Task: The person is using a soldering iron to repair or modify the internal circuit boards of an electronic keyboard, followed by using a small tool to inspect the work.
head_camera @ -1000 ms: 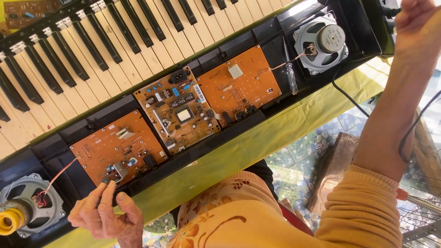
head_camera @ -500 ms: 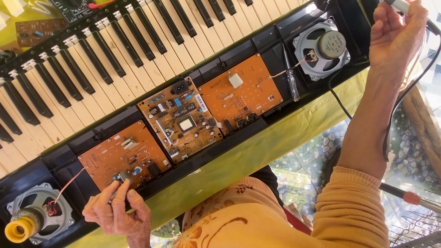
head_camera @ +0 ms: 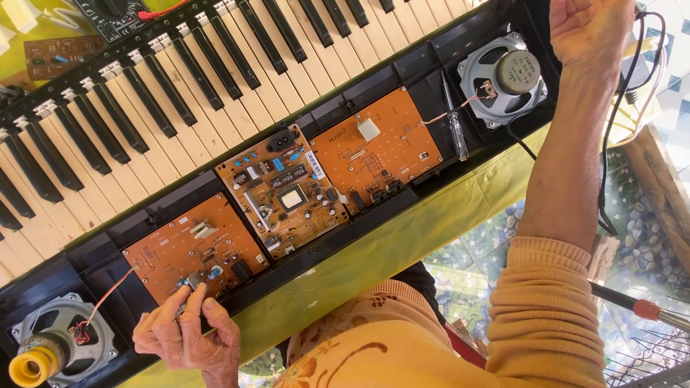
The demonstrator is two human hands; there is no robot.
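An opened electronic keyboard [head_camera: 402, 72] lies across a yellow-green cloth with its keys on the far side. Three orange circuit boards sit in its black housing. My left hand [head_camera: 188, 332] is at the lower left, its fingertips pinched on a small metal part at the near edge of the left board [head_camera: 180, 248]. My right hand [head_camera: 588, 29] is raised at the upper right, just beyond the right speaker [head_camera: 503, 79]. Its fingers are curled around black and white cables [head_camera: 632, 79] that hang down past my forearm.
The middle board [head_camera: 287, 190] carries several components; the right board [head_camera: 381, 147] has a white square part. A screwdriver [head_camera: 454, 118] lies beside the right speaker. A left speaker [head_camera: 61, 345] with a yellow roll sits at the lower left. A red-tipped probe [head_camera: 640, 307] points in from the right.
My left hand has moved up from the table edge onto the left board and pinched a part there. My right hand stays raised with the cables.
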